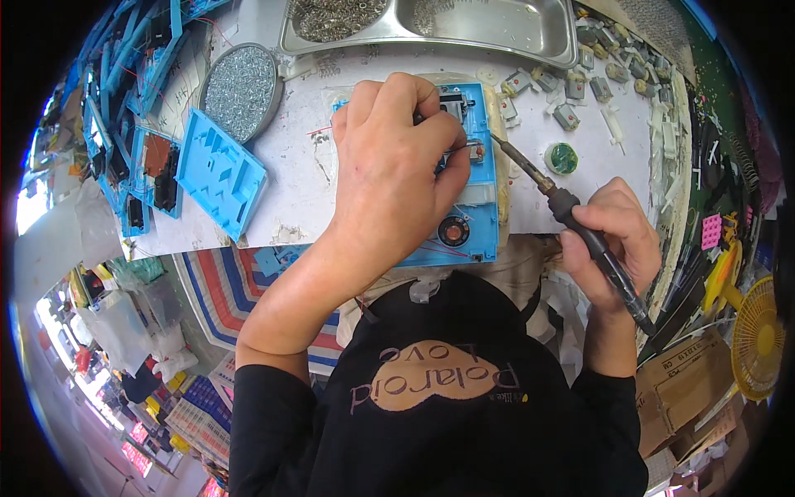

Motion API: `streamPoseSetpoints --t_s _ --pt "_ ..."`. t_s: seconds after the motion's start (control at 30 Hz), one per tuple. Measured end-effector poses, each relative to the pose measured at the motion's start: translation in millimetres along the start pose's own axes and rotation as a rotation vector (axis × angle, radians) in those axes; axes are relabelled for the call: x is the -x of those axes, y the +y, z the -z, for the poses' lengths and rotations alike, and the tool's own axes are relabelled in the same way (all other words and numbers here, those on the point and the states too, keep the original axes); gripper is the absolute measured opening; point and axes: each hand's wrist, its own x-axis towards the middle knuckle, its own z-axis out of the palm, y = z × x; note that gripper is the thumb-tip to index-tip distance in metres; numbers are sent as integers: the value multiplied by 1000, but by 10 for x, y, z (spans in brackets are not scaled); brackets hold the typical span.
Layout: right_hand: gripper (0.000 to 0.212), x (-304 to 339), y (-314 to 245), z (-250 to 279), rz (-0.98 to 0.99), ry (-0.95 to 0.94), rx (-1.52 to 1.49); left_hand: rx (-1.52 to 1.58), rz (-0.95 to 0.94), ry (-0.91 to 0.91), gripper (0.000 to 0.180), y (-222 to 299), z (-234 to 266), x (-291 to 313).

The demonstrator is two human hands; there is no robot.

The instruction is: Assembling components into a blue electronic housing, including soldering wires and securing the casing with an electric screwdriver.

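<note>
My left hand (393, 161) is bent over an open blue plastic housing (483, 236) at the table's front edge. Its fingers are curled in a pinch; whatever lies between them is hidden by the hand. Inside the housing, a round speaker (454, 231) and thin red wires show below the fingers. My right hand (617, 240) grips a soldering iron (563, 203) by its black handle. The iron's tip points up and left, close to the housing's right side. A small round tin (561, 158) with green contents sits right of the tip.
A bowl of small screws (240, 93) stands at the left, beside a blue cover (220, 172) and a heap of blue housings (124, 108). Behind is a steel tray (489, 29) with springs. Several small motors (566, 116) lie at the far right. A yellow fan (758, 338) is at right.
</note>
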Motion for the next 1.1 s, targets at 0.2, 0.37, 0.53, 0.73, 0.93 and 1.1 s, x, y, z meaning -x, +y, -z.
streamPoseSetpoints --t_s 0.2,0.37,0.53,0.73,0.93,1.1 --pt "30 33 4 38 -5 23 -11 -5 -11 -2 13 3 2 0" --pt "30 71 7 60 -8 63 -15 -3 -28 14 15 -8 -7 27" --pt "29 83 18 64 -17 62 -17 -7 -62 58 16 -36 15 58" --pt "28 80 15 56 -15 58 -16 4 -62 76 16 -58 -6 84" --pt "27 32 -2 -35 4 49 -12 4 -63 87 15 -63 -29 71" --pt "27 19 -12 -79 14 36 8 -10 -55 75 15 -41 -26 55"
